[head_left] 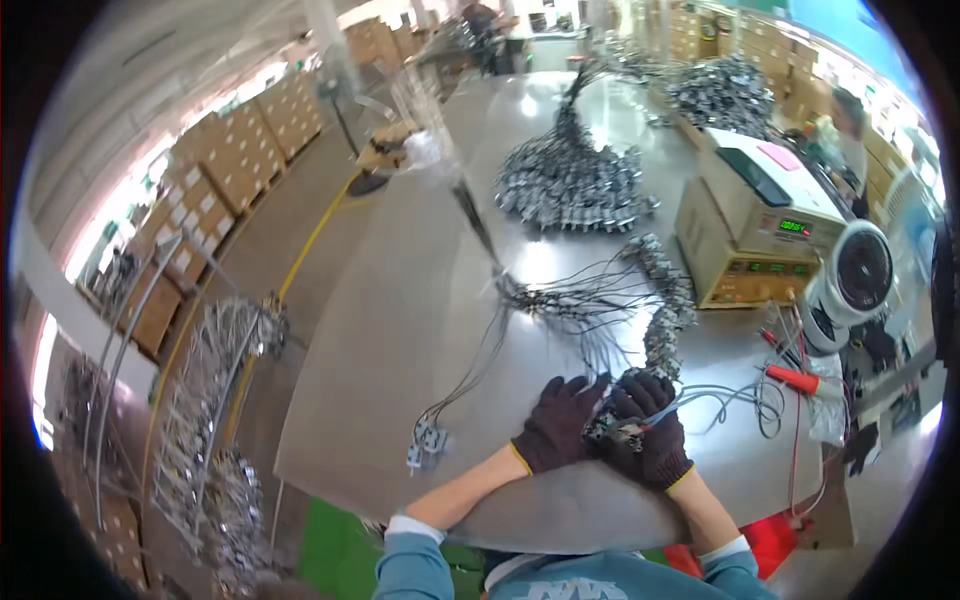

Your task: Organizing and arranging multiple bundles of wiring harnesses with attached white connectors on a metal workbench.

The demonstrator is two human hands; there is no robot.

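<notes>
Both my hands wear dark knit gloves with yellow-edged cuffs and meet low over the near part of the metal table. My right hand (pixel 655 430) is closed around a small dark piece with blue-grey leads (pixel 618 432), its exact kind unclear. Against its left side presses my left hand (pixel 560 425), fingers bent together; whatever they grip is hidden. Just beyond the hands, a row of small metal-cased parts on thin dark wires (pixel 665 320) runs away from me. Their wires gather in a bundle (pixel 515 290) at mid-table. A few loose wired parts (pixel 428 440) lie to the left.
A large wired heap (pixel 570 185) lies farther back on the metal table (pixel 370 330). At right stand stacked bench instruments (pixel 760 240), a small fan (pixel 862 262) and a red-handled probe (pixel 792 379). Wired parts hang on a rack (pixel 215 400) at left. Another person (pixel 848 130) sits at far right.
</notes>
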